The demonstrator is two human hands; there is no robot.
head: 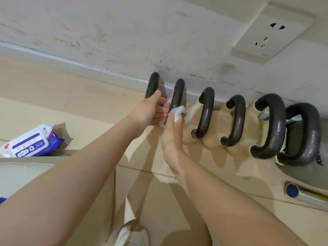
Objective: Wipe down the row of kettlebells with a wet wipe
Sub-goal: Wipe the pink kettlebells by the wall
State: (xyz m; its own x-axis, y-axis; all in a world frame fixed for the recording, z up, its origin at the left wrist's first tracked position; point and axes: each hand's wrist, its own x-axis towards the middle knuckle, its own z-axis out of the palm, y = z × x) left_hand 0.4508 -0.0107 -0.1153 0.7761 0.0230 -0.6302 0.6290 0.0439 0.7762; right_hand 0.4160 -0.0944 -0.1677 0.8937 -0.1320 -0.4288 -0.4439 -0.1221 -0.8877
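Several kettlebells stand in a row along the wall, with dark handles and cream or grey bodies. My left hand (150,110) grips the lower part of the leftmost handle (153,84). The second kettlebell's handle (177,95) rises just to the right. My right hand (173,132) holds a crumpled white wet wipe (178,112) pressed against the lower part of that second handle. The bodies of these two kettlebells are hidden behind my hands. Further right stand the third handle (205,112), the fourth (235,119), the fifth (271,125) and a grey kettlebell (305,134).
A blue and white pack of wet wipes (30,142) lies on the tiled floor at the left. A wall socket (271,31) sits above the row. A metal bar with a blue end cap (292,190) lies at the right. My shoe (131,233) shows at the bottom.
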